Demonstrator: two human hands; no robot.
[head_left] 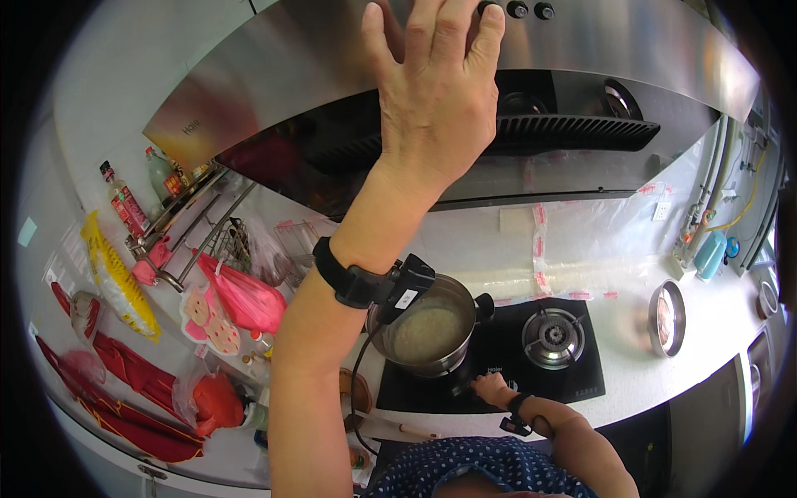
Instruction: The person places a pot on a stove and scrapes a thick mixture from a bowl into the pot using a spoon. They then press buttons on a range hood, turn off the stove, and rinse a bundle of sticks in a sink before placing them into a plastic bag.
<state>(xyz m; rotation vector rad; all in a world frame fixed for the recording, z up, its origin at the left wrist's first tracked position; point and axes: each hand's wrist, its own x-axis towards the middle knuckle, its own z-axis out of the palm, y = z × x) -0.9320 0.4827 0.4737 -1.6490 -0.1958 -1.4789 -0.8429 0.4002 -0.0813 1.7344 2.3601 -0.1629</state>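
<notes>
My left hand (436,93) is raised against the front of the stainless steel range hood (299,68), its fingers spread beside a row of black knobs (517,9); some fingertips are cut off by the top edge. Below, my right hand (492,389) has its fingers curled at the left control knob (462,387) of the black glass gas stove (429,398). On the left burner stands a steel pot (457,355) without a lid, holding a pale, cloudy food (426,333). Part of the pot is hidden by my left arm and its wrist device. The right burner (553,336) carries nothing.
A steel bowl or pan (675,319) stands on the white counter at the right. Left of the stove are a wooden-handled utensil (420,431), a pink plastic bag (249,299), a wall rack with bottles (127,202) and a yellow packet (118,277). A cable hangs from the left wrist device.
</notes>
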